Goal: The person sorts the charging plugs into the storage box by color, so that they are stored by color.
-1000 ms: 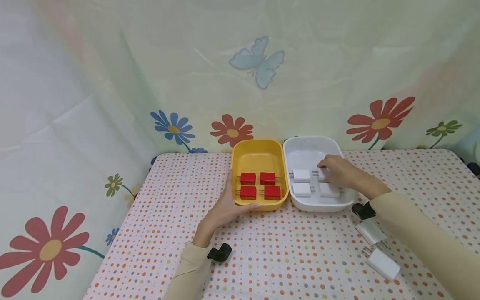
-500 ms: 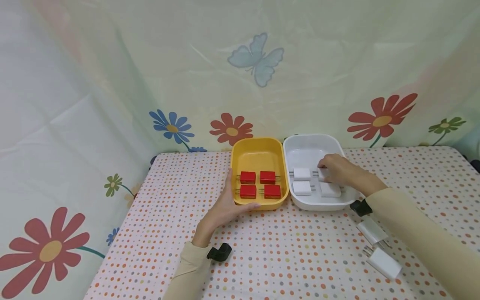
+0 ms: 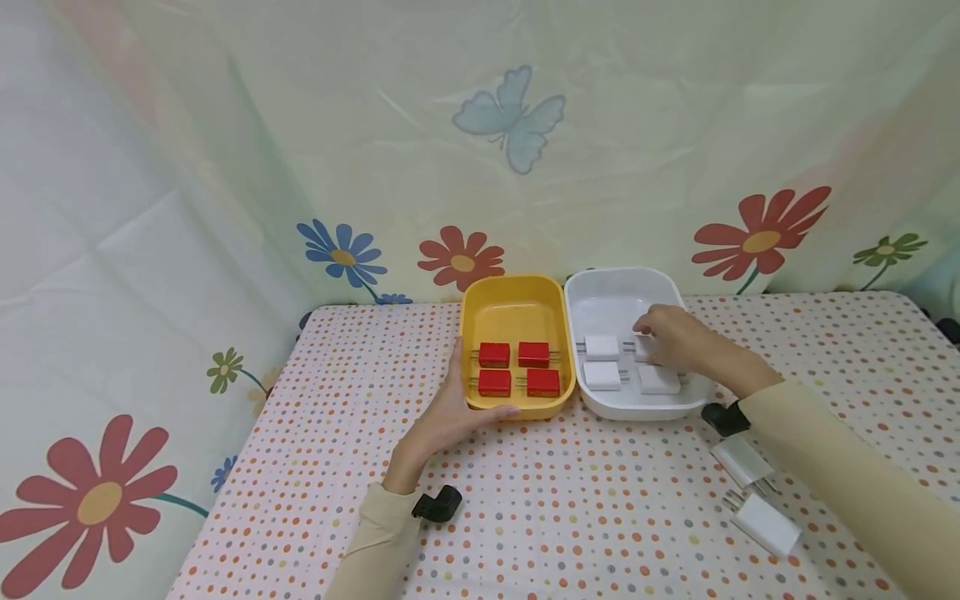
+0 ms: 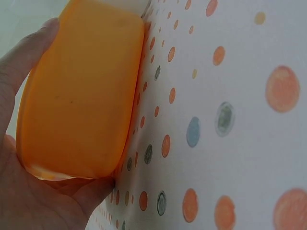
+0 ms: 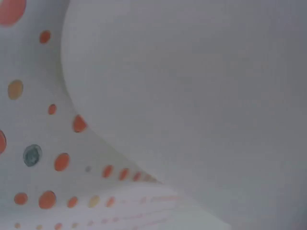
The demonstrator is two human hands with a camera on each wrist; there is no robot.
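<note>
My left hand (image 3: 447, 414) grips the near-left corner of a yellow tray (image 3: 513, 287). Its thumb lies along the front wall and its fingers along the left side; in the left wrist view the hand wraps the orange-looking tray wall (image 4: 81, 91). Several red plug chargers (image 3: 494, 355) lie inside in two rows. My right hand (image 3: 675, 337) reaches into the white tray (image 3: 611, 287) and pinches a white plug charger (image 3: 643, 348), partly hidden by the fingers. Other white chargers (image 3: 602, 376) lie around it. Only the white tray's wall (image 5: 192, 96) fills the right wrist view.
Two more white chargers (image 3: 767, 525) lie on the dotted tablecloth (image 3: 570, 500) near the right forearm. Side by side, the trays stand toward the table's back edge. A flowered curtain (image 3: 600, 192) hangs behind.
The head view has shifted very slightly. Both hands keep their places on the yellow tray and the white charger, and no object has visibly moved.
</note>
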